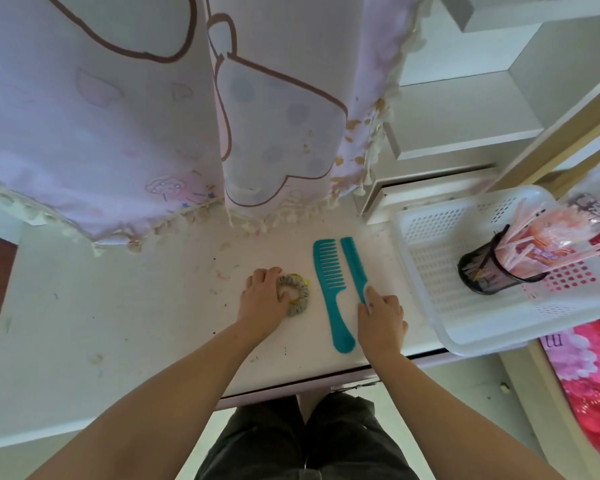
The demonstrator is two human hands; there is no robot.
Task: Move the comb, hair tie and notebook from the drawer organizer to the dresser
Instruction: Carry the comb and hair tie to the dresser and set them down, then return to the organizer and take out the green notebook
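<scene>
Two teal combs lie side by side on the white dresser top [136,299]: a wide-toothed comb [331,282] and a narrow fine-toothed comb [354,265] to its right. My right hand [381,317] rests on the narrow comb's near end, fingers closed around it. A grey hair tie [297,296] with a bit of yellow lies left of the combs. My left hand [264,296] lies on the hair tie's left side, fingers curled over it. The white perforated organizer basket [430,271] stands at the right. No notebook shows.
In the basket stands a black mesh cup [489,271] full of pink straws. A pale purple curtain [153,133] hangs over the back of the dresser. White shelves [465,133] rise at the back right. Pink patterned fabric [589,375] lies at the far right.
</scene>
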